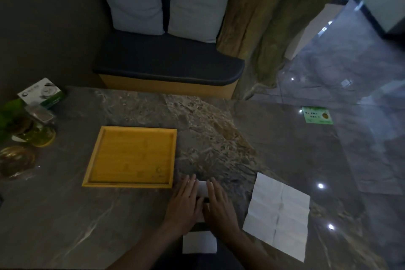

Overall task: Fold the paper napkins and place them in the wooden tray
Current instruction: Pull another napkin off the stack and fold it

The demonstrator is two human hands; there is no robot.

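Slippage is the likeliest trouble from here — the folded napkin lies under two flat palms on a polished stone desk, and if either palm drags as it presses the crease, the layers could shear and the fold come out crooked. The left hand and the right hand lie side by side on the paper, fingers straight and spread, gripping nothing; each hand's grip is fully open and only pressing down. Most of the napkin is hidden beneath them, so how many folds it has cannot be told. A second risk, as I judge it, is the lift: thin paper may spring back open when the palms come off, and a careless pinch could undo the crease on the way to the tray.

An unfolded napkin, creased into a grid, lies flat just right of the hands near the desk's edge, where a brushing sleeve might push it off. A small white folded piece sits at the near edge between the forearms.

The wooden tray stands left of the hands, close by — nothing lies in it, so no napkin has been delivered yet. Glass dishes and a green-and-white box cluster at the far left, their contents too dim to make out.
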